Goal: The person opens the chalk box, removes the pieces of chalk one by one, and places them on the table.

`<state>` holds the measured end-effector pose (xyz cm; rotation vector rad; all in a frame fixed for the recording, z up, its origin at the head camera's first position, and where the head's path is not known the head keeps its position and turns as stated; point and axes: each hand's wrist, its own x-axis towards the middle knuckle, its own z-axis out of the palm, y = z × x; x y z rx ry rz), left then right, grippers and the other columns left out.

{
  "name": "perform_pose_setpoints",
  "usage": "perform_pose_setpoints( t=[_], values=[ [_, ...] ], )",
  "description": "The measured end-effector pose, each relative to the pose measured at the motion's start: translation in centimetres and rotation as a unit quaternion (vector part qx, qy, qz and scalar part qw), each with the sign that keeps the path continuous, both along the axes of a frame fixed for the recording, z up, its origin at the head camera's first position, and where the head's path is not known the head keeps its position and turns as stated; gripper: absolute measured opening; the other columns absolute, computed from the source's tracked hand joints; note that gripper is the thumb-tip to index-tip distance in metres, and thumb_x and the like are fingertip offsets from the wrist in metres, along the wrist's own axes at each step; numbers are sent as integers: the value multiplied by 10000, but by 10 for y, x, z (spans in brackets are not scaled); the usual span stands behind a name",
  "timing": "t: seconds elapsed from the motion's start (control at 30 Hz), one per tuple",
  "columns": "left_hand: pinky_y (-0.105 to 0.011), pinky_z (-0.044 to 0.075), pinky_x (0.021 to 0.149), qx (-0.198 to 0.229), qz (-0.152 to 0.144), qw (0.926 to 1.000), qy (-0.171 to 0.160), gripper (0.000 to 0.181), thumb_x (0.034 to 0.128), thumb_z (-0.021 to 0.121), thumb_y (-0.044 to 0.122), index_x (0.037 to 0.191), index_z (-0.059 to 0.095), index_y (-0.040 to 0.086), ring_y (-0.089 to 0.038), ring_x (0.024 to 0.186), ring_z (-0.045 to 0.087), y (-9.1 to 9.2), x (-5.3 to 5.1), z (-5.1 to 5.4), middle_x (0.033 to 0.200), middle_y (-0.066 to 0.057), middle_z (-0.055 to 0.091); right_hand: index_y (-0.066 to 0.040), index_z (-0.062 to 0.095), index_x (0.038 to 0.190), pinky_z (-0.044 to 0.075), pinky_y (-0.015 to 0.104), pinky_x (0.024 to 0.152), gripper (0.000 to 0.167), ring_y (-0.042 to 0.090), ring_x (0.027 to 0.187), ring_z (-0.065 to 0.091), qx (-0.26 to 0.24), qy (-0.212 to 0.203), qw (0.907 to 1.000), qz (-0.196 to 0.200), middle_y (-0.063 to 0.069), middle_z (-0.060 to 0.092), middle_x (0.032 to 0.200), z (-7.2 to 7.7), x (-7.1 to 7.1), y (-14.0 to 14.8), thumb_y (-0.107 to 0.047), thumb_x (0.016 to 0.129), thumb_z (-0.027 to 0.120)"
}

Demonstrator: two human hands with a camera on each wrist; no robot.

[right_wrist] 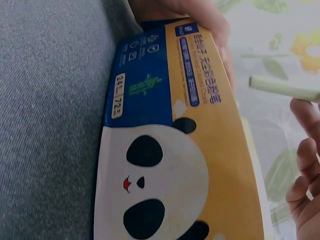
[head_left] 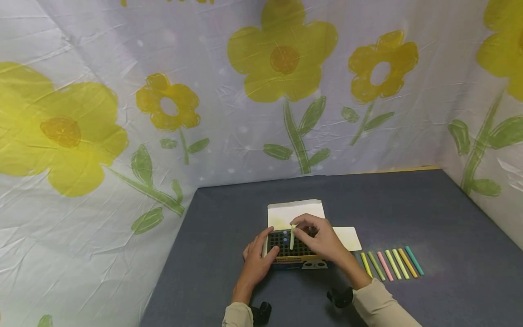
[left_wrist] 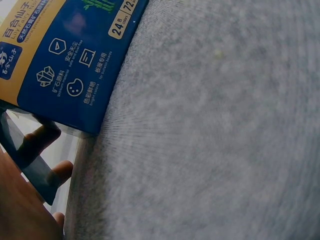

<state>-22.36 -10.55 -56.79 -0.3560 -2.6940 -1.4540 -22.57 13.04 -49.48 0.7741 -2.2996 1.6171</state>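
An open chalk box (head_left: 291, 260) with a panda on its front stands on the dark table. Its black holder (head_left: 300, 250) has many holes, and two blue chalk ends (head_left: 285, 239) show in it. My left hand (head_left: 256, 259) grips the box's left end, thumb at the front edge of the top; in the left wrist view, fingers (left_wrist: 62, 172) show past the box's end. Over the holder, my right hand (head_left: 323, 238) pinches a pale green chalk stick (head_left: 292, 240), which tilts downward. The right wrist view shows this chalk (right_wrist: 280, 88) apart from the box.
Several chalk sticks (head_left: 394, 264) in yellow, green, pink, orange and teal lie in a row right of the box. The white lid flap (head_left: 295, 211) stands open behind, and a side flap (head_left: 347, 238) sticks out right. A flower-printed sheet (head_left: 229, 150) hangs behind the table.
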Motion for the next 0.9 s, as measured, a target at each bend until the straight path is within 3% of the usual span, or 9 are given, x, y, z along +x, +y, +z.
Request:
perform_pose_setpoints(
  t=[0.4,0.9],
  values=[
    [-646,67,1156,43,66,10000,26,563,975,630,401,1501,433,446,-349,1455,397,0,2,0,1568,9,476,-115,710,1163,466,281,592,191,86,581,502,-307,-188,9992,-142,155,723,816,-3,2,17,-76,982,662],
    [-625,56,1171,69,79,9999,-52,562,978,626,407,1495,419,482,-322,1485,368,0,1,-2,1579,37,459,-41,715,1169,436,292,625,211,115,624,515,-315,-28,9981,-529,92,724,787,-7,10,58,-14,970,649]
  ],
)
